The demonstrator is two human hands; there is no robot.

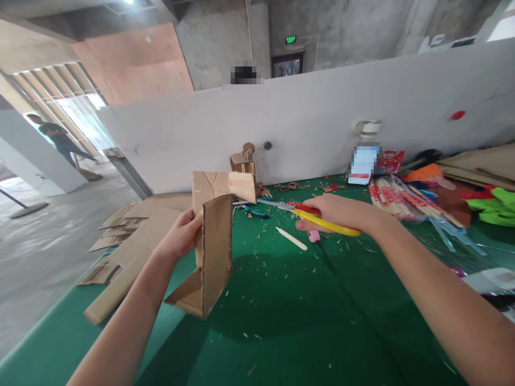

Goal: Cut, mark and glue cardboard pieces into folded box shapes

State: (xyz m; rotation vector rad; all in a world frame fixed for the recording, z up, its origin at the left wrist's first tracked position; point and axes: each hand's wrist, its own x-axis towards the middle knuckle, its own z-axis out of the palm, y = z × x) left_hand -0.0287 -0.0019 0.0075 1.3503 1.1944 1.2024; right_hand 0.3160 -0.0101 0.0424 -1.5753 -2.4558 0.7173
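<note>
My left hand grips a folded piece of cardboard by its left side, holding it up over the green table. The cardboard is bent into an angled frame, with a flap sticking out at its upper right. In my right hand is a pair of scissors with one yellow and one red handle. Their blades point left at the cardboard's upper flap, and the tips are partly hidden behind it. Below the scissors a whitish stick lies on the table, with a pink-tipped tool near my right fingers.
Flat cardboard sheets lie at the left. Teal-handled pliers and a small cardboard construction sit at the back. A phone leans on the white partition. Packaged sticks and green material lie right. A person is far left.
</note>
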